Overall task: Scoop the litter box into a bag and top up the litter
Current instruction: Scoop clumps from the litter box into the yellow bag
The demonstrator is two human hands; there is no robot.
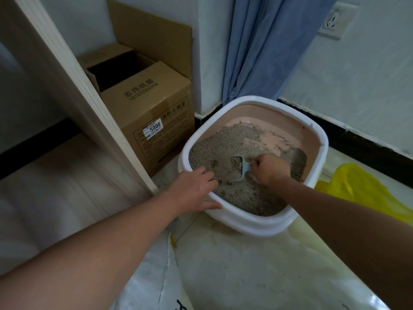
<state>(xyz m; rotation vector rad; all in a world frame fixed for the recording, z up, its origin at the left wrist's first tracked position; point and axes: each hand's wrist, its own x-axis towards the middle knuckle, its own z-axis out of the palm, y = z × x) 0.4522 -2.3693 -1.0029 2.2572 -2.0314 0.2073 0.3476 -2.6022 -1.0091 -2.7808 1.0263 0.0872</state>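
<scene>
An open cardboard box [143, 104] stands left of a blue curtain [263, 45].

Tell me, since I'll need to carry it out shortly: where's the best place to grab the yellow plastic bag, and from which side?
Probably its bunched upper edge. The yellow plastic bag lies slumped flat on the floor right of the litter box, so coming from above and pinching the raised crumpled folds nearest the box looks easiest. Its opening isn't clearly visible.

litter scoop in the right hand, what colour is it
Pale blue-grey litter scoop, seen in the head view.
</scene>
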